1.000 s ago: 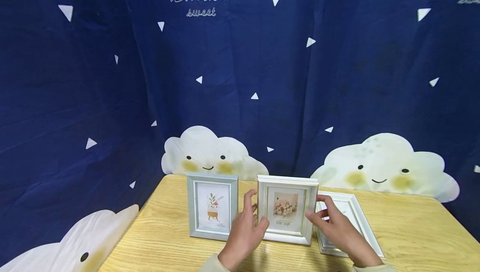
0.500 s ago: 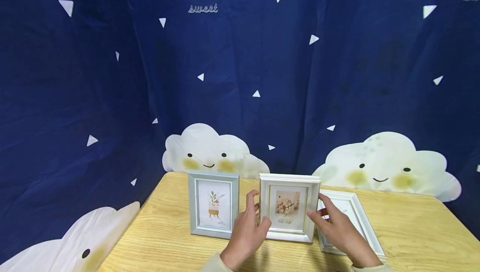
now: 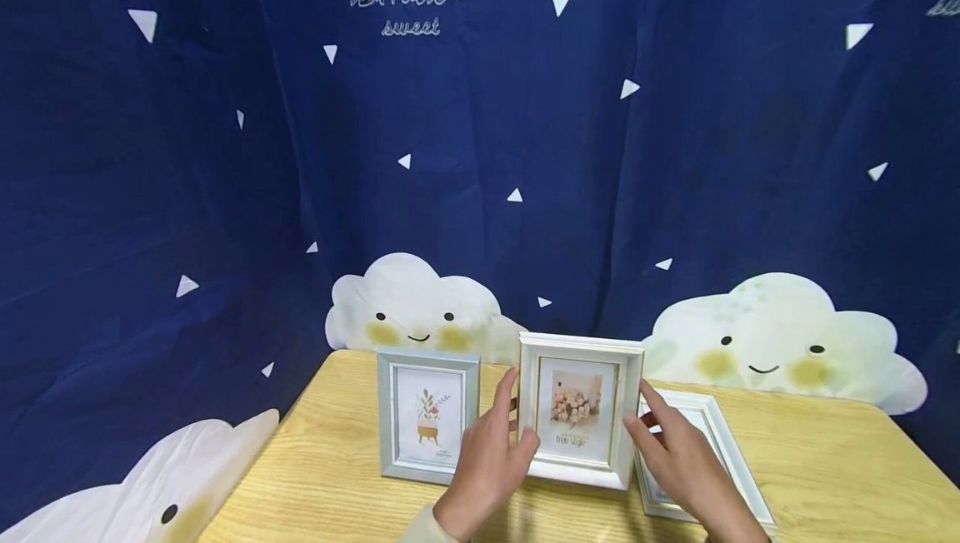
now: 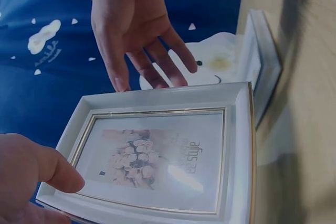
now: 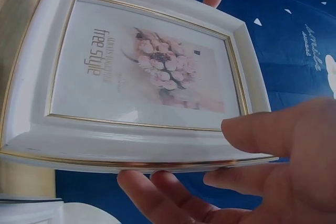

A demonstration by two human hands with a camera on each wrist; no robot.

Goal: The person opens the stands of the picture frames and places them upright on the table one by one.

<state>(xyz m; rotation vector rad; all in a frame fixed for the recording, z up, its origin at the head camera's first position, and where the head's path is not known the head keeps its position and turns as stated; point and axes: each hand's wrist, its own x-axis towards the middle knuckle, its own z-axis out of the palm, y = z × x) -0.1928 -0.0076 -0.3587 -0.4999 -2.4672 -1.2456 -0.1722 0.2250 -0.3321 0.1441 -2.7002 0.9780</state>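
A white picture frame [image 3: 577, 476] with a gold inner border and a pink flower picture stands in the middle of the table, facing me. My left hand [image 3: 491, 451] holds its left side, thumb [image 4: 65, 177] on the front and fingers behind. At the right side is my right hand [image 3: 682, 447], its fingers spread and fairly straight in the left wrist view. The right thumb [image 5: 252, 129] is by the frame's border; whether it touches is unclear. A blue-grey picture frame [image 3: 386, 422] with a potted plant picture stands upright at the left.
Another white picture frame [image 3: 731, 455] lies on the wooden table [image 3: 825, 460], partly under my right forearm. Behind the table hangs a dark blue curtain [image 3: 465, 143] with white triangles and smiling clouds.
The middle white frame's top edge has risen, while its bottom stays about where it was. My right thumb has shifted from the frame's front out to its edge.
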